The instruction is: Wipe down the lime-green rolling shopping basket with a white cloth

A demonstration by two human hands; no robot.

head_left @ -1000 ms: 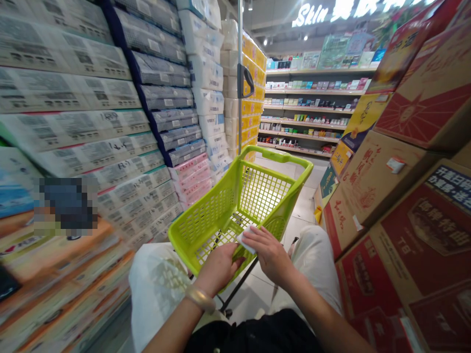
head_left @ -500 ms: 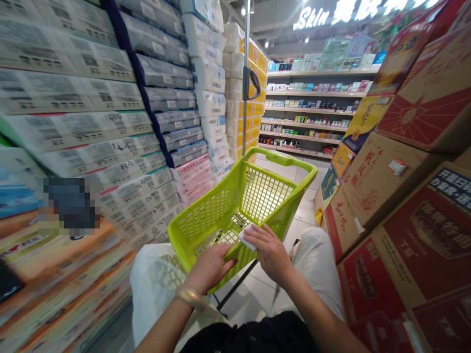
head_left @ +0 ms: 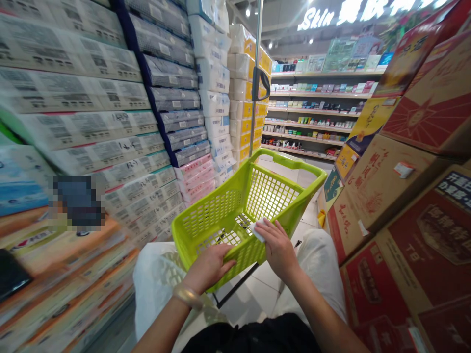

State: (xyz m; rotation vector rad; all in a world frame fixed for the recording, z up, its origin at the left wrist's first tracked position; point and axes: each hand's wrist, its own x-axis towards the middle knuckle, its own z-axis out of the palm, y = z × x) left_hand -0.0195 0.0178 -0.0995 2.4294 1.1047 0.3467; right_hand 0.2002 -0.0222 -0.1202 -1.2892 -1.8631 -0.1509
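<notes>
Between my knees stands a lime-green plastic shopping basket (head_left: 206,220) with grid walls and a tall metal pull handle (head_left: 256,83). My left hand (head_left: 209,267) is closed round its near rim, thumb over the top edge. Farther right along the same rim, my right hand (head_left: 277,245) presses a small white cloth or tissue (head_left: 259,229) against the edge. Part of that white piece is hidden beneath the fingers. Inside, the basket shows its bare grid floor.
Stacked paper packs (head_left: 99,127) rise close on the left. Cardboard cartons (head_left: 390,181) are piled on the right. Shelves (head_left: 312,93) of small boxed goods stand at the far end. A pixelated dark object (head_left: 79,201) lies on orange packs at left.
My right hand and the white piece have moved slightly right and up along the rim. My left hand keeps its hold. The whole view has shifted a little.
</notes>
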